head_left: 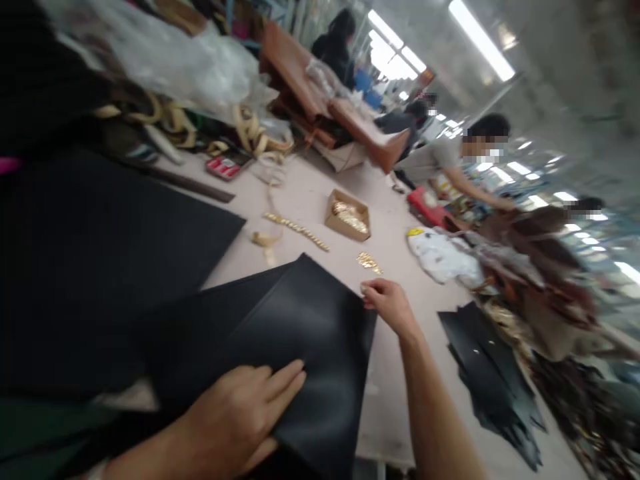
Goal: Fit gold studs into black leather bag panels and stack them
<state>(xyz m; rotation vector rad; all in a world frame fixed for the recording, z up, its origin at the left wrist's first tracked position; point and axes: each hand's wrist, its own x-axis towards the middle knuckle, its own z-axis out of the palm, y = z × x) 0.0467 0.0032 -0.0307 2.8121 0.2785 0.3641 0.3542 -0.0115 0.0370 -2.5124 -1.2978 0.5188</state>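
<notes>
A black leather panel [320, 320] lies on the work table, its surface smooth and slightly bent. My left hand [245, 413] rests on it with fingers stretched out flat. Beyond the panel's right edge, my right hand [385, 303] has its fingers pinched together; whatever is between them is too small to make out. Just past those fingertips lies a small pile of gold metal pieces [369, 262]. Farther back stands a small cardboard box [336, 223] with more gold pieces in it. A line of gold pieces [297, 231] stretches across the table to its left.
Large black sheets [100, 247] cover the left side. Black leather pieces [493, 380] are stacked at the right. Brown bags [300, 80], clear plastic [200, 67], a red box [225, 165] and a white plastic bag [443, 253] surround the table. A co-worker [450, 153] stands across it.
</notes>
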